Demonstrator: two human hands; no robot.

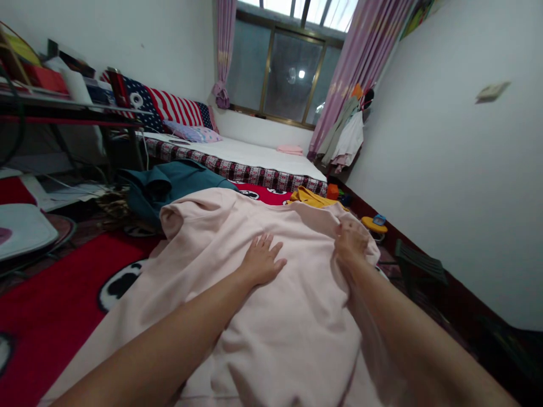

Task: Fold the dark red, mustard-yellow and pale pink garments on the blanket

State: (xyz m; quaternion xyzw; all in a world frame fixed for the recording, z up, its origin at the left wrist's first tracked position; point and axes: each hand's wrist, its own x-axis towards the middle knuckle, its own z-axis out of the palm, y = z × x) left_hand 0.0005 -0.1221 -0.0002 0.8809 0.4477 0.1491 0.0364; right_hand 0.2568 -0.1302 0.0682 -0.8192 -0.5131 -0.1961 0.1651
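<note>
A pale pink long-sleeved top [288,316] lies spread in front of me, with soft wrinkles across its body. My left hand [263,260] rests flat on its middle, fingers stretched out and apart. At the upper right shoulder my right hand [351,240] has its fingers closed round a fold of the same fabric, which is lifted a little there. One sleeve runs down the left side toward the near edge. Beyond the top lie a teal garment [169,183] on the left and a yellow garment [314,196] on the right.
A red blanket with panda faces [63,299] lies underneath. On the left stand a cluttered desk [72,116] and a white round seat [25,229]. Farther back is a bed [250,150] below the window. A yellow stool [374,225] and dark folding stool [419,263] stand along the right wall.
</note>
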